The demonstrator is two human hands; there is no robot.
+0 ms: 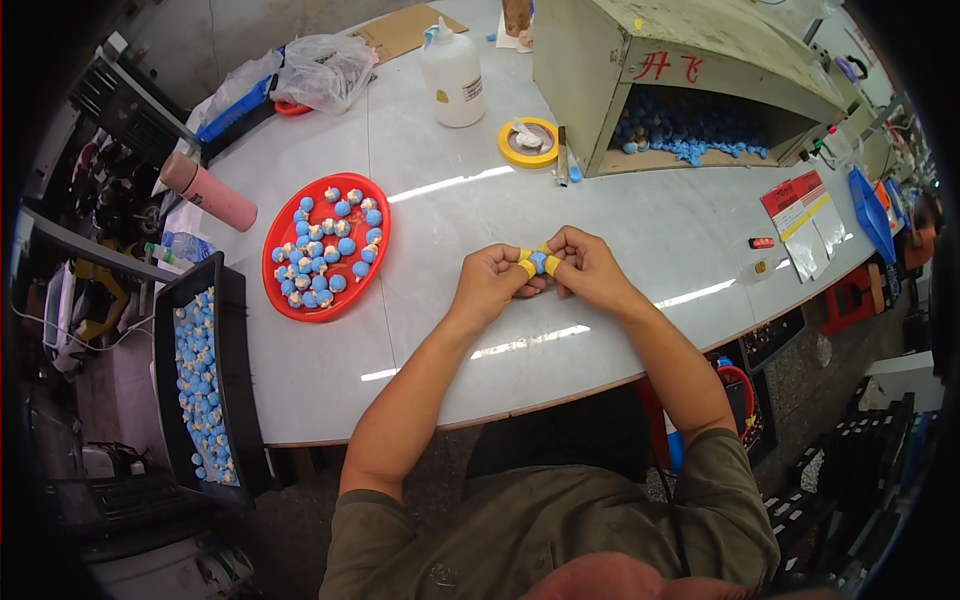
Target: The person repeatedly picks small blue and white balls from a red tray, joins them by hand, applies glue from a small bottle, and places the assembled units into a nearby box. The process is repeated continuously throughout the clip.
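Observation:
My left hand (488,280) and my right hand (594,272) meet over the middle of the table, fingers closed in pinches. Between their tips is a small blue piece (539,262), gripped from both sides. Yellow wraps cover the thumb and index fingertips. To the left, a round red tray (381,190) carries several small blue and cream ball-shaped pieces (346,246). What the fingers hide of the held piece cannot be made out.
A black bin (236,370) of similar pieces stands at the table's left edge. Behind are a pink bottle (220,198), a white squeeze bottle (455,85) and a yellow tape roll (512,152). A grey-green open cabinet (575,80) holds blue pieces; a red packet (795,200) lies right.

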